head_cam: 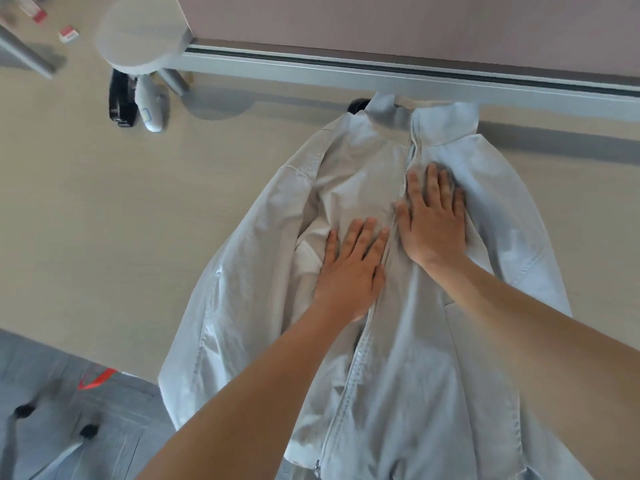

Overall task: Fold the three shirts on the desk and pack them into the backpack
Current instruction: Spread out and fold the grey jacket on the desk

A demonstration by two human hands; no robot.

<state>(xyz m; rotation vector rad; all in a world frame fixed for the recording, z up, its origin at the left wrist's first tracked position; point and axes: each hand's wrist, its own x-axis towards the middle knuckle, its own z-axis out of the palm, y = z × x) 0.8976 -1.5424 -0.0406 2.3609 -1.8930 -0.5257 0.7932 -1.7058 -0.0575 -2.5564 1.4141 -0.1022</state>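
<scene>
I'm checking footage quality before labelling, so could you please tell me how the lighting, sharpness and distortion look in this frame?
Head view: soft, even daylight with no harsh glare; the left hand and right hand lie flat on the pale zip-up jacket and look sharp; the round stool at top left is motion-blurred; the wide-angle lens bends the grey rail and stretches the forearms; the rail casts a soft shadow on the desk.

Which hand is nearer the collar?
Right. The right hand lies flat on the jacket chest, just below the collar. The left hand presses lower, left of the zipper.
</scene>
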